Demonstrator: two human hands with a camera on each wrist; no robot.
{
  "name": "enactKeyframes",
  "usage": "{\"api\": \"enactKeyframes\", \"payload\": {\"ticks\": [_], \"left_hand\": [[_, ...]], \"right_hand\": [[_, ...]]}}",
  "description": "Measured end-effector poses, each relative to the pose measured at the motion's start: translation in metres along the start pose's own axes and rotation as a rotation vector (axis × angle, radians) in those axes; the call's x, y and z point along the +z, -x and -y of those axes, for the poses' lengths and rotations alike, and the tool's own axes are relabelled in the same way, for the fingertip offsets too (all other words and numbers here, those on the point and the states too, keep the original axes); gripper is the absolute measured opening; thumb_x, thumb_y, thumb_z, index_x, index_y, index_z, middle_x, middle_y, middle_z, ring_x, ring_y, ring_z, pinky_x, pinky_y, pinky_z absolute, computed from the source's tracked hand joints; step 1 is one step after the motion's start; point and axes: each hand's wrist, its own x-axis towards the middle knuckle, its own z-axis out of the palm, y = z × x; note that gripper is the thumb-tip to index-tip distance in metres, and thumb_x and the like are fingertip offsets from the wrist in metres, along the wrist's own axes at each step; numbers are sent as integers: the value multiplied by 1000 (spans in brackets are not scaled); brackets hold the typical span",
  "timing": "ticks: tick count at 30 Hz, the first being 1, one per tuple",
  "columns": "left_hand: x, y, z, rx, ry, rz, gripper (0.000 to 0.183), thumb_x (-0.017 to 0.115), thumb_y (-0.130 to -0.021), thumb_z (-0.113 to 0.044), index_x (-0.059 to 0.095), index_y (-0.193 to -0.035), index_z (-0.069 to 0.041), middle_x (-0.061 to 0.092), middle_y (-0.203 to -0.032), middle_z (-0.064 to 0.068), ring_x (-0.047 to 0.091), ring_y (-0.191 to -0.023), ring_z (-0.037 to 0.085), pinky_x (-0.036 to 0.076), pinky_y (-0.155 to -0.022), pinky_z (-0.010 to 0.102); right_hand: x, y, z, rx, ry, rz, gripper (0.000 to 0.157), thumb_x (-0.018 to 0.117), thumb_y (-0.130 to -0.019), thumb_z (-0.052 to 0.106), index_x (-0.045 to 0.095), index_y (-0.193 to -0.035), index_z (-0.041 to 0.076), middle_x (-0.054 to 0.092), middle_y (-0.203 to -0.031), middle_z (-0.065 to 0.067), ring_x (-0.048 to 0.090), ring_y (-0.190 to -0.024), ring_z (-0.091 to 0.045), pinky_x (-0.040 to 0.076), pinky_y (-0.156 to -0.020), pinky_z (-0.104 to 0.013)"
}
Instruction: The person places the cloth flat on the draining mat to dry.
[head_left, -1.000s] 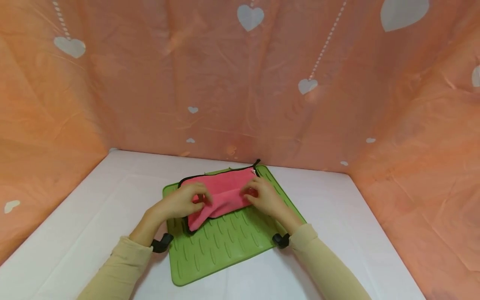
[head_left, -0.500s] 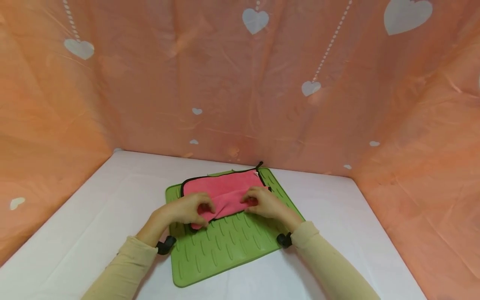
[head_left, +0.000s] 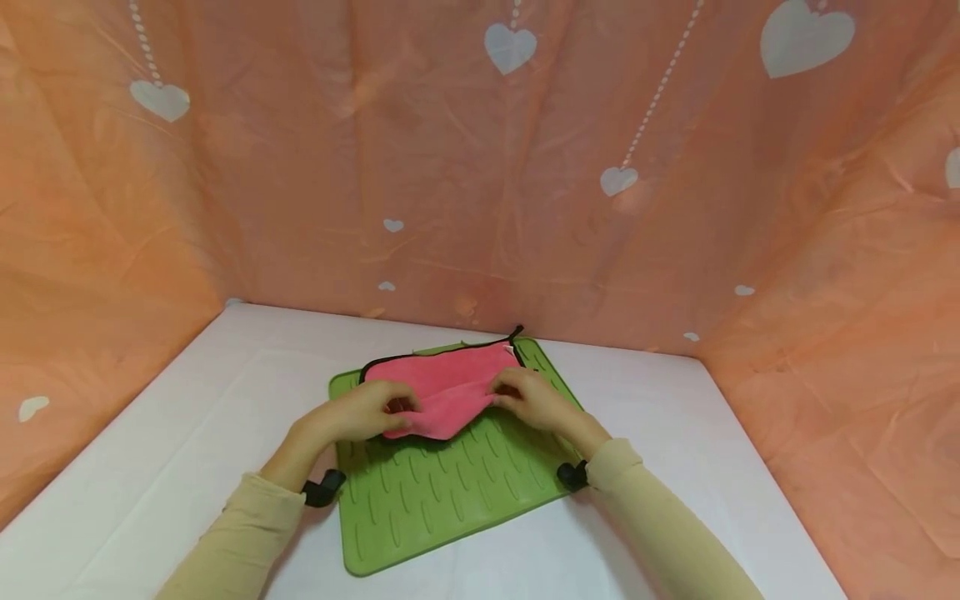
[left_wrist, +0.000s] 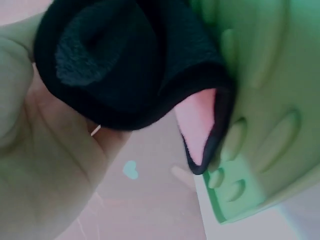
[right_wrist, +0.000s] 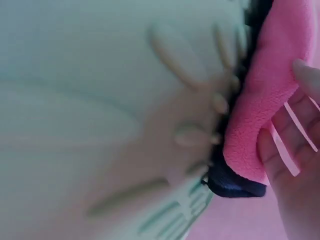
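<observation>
A pink fleecy cloth (head_left: 442, 375) with a black border lies on a green ridged mat (head_left: 450, 508), its near part folded over. My left hand (head_left: 367, 412) pinches the fold near its left end. With thumb and fingers my right hand (head_left: 534, 400) grips the fold toward its right end. Between the two hands the cloth's near edge sags to a point above the mat. In the left wrist view the cloth's dark underside (left_wrist: 115, 70) curls beside the palm. The right wrist view has the rolled pink fold (right_wrist: 265, 95) against the fingers.
The mat sits on a white tabletop (head_left: 675, 467). Orange sheeting (head_left: 450, 167) with white hearts stands behind the table and on both sides. A small black loop (head_left: 517, 331) sticks up at the cloth's far right corner.
The cloth's near left corner has come up off its low, drooping position, and the sag now lies between the hands. Both hands have shifted only slightly.
</observation>
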Motion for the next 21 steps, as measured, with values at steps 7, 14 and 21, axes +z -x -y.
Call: {"api": "enactKeyframes", "payload": {"ticks": [7,14,21], "left_hand": [[-6,3,-10,28,79,18,19,62,-92,-30,65,-108,-20,64,-98,-9,60,-88,12,50,-74,32],[-4,3,-19,81,135,80,20,64,-91,-32,65,-108,-22,64,-101,-10,61,-94,11,50,-80,32],[3,1,-19,116,164,134,19,68,-88,-29,66,-105,-20,64,-98,-7,60,-91,13,50,-79,31]], "right_hand": [[-19,8,0,77,-163,-10,14,59,-94,19,66,-106,15,63,-101,4,57,-95,-11,50,-80,-29],[-35,20,-1,99,-229,48,10,58,-95,22,65,-103,21,62,-97,7,56,-88,-12,50,-75,-30],[-30,27,-4,127,-259,145,12,58,-95,20,66,-104,18,64,-99,7,58,-90,-12,50,-78,-31]]}}
